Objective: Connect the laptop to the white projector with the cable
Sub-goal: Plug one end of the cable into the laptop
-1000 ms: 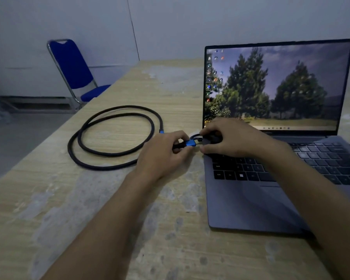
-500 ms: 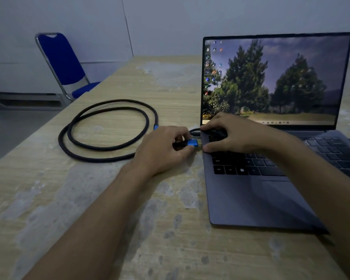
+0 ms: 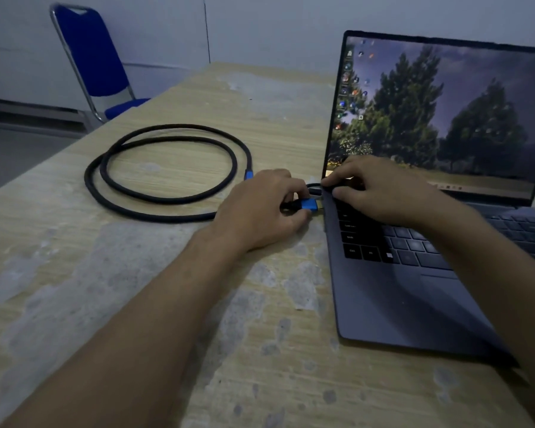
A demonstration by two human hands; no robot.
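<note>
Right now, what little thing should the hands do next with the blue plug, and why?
Probably push the blue plug a little further right, straight into the laptop edge. The left hand pinches it with its metal tip right at the laptop's left side, and the right hand presses on the keyboard corner, bracing it. Whether it is fully seated cannot be told.

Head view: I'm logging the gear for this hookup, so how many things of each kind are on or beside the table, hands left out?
Laptop: 1
Black braided cable with blue plug: 1
Blue chair: 1
Wooden table: 1
White projector: 0 in view
Total: 4
</note>
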